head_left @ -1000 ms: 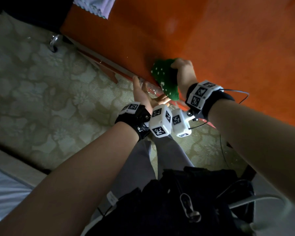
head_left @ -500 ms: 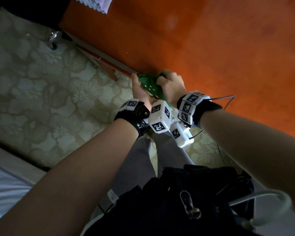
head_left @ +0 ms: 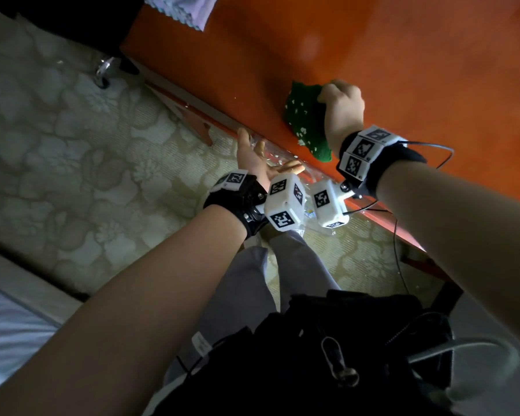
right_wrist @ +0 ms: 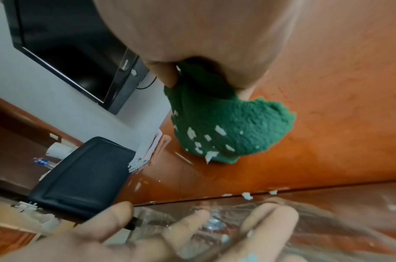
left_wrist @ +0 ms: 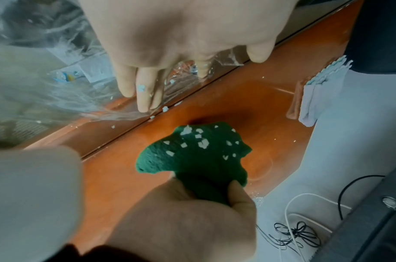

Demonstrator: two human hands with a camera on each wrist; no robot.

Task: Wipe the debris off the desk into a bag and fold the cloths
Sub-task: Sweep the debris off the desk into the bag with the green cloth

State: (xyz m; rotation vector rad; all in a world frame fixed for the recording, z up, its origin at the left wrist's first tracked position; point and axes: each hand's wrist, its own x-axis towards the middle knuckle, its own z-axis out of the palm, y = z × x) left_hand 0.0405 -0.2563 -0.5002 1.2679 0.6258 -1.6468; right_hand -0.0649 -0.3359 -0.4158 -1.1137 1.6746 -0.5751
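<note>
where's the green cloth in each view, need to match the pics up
Head: green cloth upper centre-right, bunched in the right hand on the orange desk.
Left wrist: green cloth at centre, right hand gripping it from below.
Right wrist: green cloth centre, hanging below the hand.
Shared landmark: the desk's front edge, where the left hand holds the clear plastic bag.

The desk point(head_left: 373, 55) is glossy orange-brown wood, smooth and reflective. The green cloth point(left_wrist: 199, 152) is matt, nubbly terry. The bag point(left_wrist: 47, 85) is thin, clear, crinkled plastic.
</note>
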